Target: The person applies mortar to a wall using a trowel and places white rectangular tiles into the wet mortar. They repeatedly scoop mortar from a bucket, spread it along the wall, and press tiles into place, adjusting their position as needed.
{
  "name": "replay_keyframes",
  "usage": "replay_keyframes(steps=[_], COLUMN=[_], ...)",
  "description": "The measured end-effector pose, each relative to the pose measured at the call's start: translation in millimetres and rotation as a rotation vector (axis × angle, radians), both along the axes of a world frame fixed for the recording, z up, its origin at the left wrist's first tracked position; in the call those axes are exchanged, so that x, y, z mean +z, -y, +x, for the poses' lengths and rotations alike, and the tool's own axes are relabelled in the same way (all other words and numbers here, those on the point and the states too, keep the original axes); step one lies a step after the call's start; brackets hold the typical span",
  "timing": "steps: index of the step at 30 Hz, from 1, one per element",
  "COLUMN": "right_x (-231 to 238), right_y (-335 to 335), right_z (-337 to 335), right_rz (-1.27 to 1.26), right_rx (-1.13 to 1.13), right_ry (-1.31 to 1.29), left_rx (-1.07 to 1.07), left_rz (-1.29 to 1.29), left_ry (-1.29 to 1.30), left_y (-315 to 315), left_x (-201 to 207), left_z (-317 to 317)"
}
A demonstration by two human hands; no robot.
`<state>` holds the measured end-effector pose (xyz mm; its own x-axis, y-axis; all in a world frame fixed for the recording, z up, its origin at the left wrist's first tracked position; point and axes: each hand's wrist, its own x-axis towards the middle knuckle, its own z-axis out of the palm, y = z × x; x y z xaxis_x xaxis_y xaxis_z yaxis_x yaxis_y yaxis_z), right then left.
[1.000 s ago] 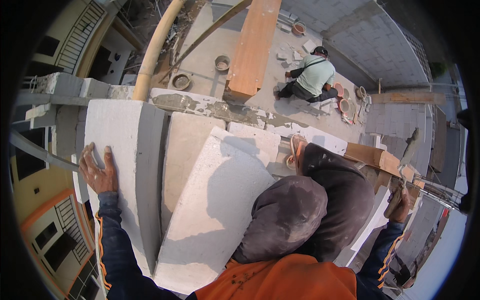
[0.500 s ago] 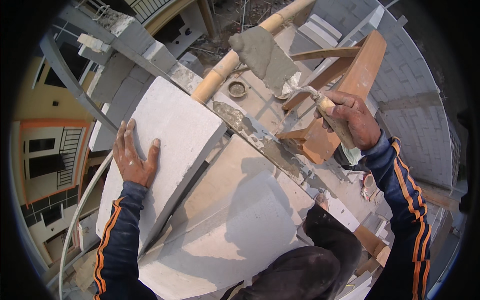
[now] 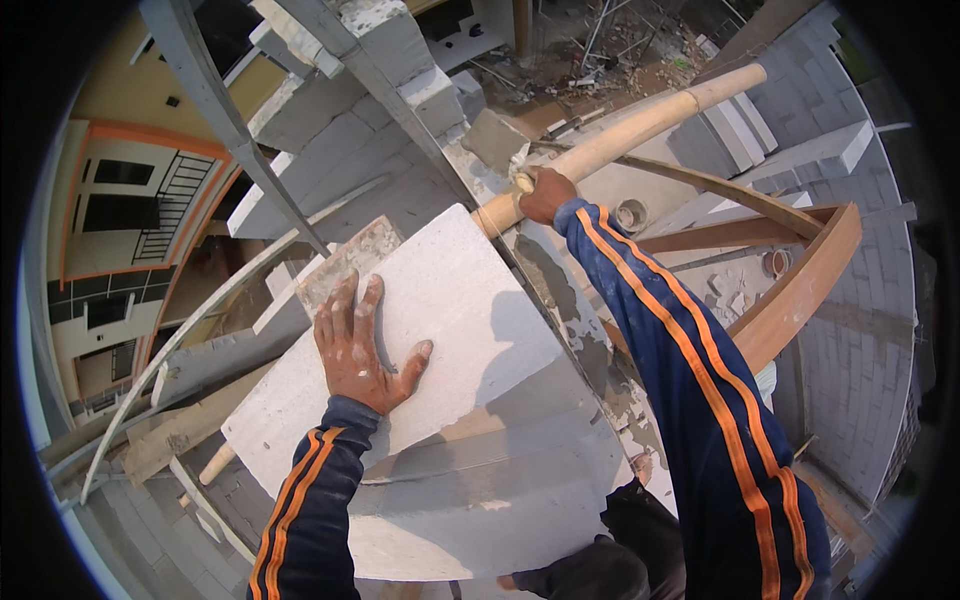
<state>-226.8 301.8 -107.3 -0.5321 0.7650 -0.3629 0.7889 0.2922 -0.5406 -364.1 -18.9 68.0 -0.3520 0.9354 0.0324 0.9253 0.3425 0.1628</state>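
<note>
A large white block (image 3: 450, 320) lies in front of me. My left hand (image 3: 362, 350) rests on its top with the palm down and fingers spread. My right arm is stretched far forward, and my right hand (image 3: 548, 195) is closed around the handle of a trowel (image 3: 496, 142). The blade looks grey with mortar and is over the far part of the wall top, beside the bamboo pole (image 3: 640, 118); whether it touches cannot be made out. Wet mortar (image 3: 545, 275) lies in a patchy strip along the wall top, right of the block.
A curved wooden frame (image 3: 800, 290) stands at the right. Below lie a round bucket (image 3: 631, 214) and rubble (image 3: 610, 75). A slanting grey beam (image 3: 225, 120) crosses the left side. Stepped block walls (image 3: 410, 70) rise ahead. A grey slab (image 3: 480, 490) lies nearest me.
My right hand has carried the trowel forward and left, from above the wooden frame to the far wall top. The left hand stays on the block. The whole view has shifted.
</note>
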Motion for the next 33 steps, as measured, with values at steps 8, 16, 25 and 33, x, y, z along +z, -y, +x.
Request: replay_keyframes(steps=[8, 16, 25, 33], right_x=[-39, -20, -31, -37], right_y=[8, 22, -45, -59], right_z=[-78, -57, -99, -79], right_rz=[0.155, 0.195, 0.056, 0.054], right_rx=[0.058, 0.201, 0.071, 0.825], right_ry=[0.184, 0.296, 0.217, 0.513], left_rx=[0.020, 0.043, 0.039, 0.065], left_rz=[-0.015, -0.057, -0.045, -0.081], left_ry=[0.051, 0.111, 0.136, 0.173], left_y=[2, 2, 3, 3], left_x=[2, 5, 5, 10], left_z=[0, -4, -4, -4])
